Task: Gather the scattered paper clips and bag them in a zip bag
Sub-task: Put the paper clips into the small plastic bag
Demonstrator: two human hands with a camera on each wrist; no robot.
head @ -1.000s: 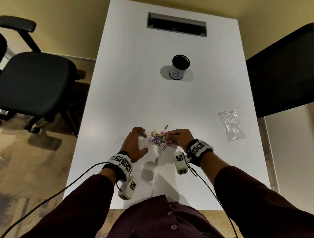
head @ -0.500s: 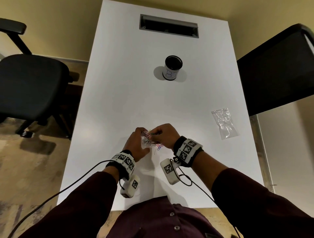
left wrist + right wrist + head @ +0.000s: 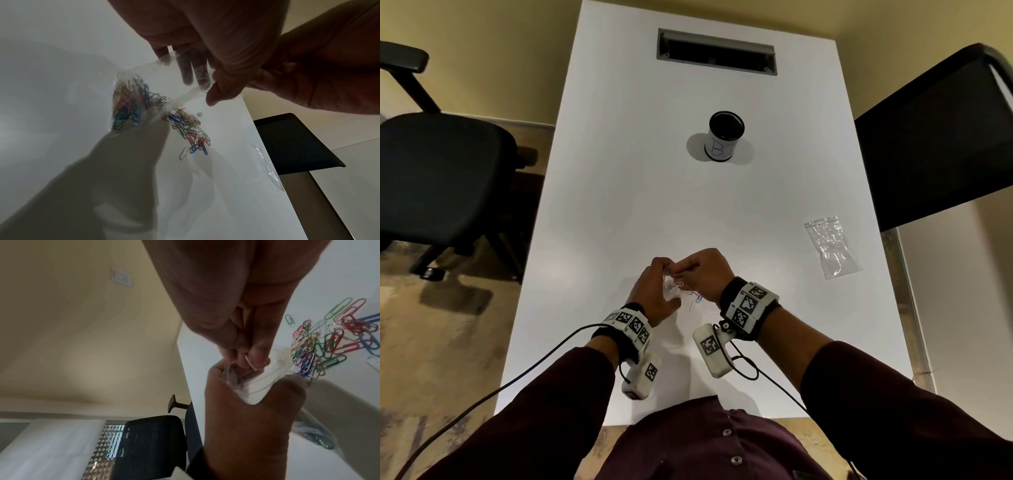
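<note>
**Bagging clips at the near edge of a white table**

Standing over a long white table (image 3: 619, 205), the person holds a small clear zip bag (image 3: 144, 91) up off the surface between both hands. The left hand (image 3: 654, 294) curls its fingers and thumb round the bag's mouth; the right hand (image 3: 703, 274) pinches at the same opening with fingertips (image 3: 255, 358) pressed together, though whether a clip sits between them is hard to make out. A bunch of coloured paper clips (image 3: 127, 105) already lies in the bag's bottom. More loose clips (image 3: 189, 129) rest in a heap on the tabletop just below the hands. Farther up the table stands a black cup (image 3: 724, 137) with a white label, and beyond it a recessed cable slot (image 3: 717, 51). A second clear bag (image 3: 830, 245) lies flat near the right edge. Black office chairs (image 3: 438, 178) sit on either side, against yellowish walls.
</note>
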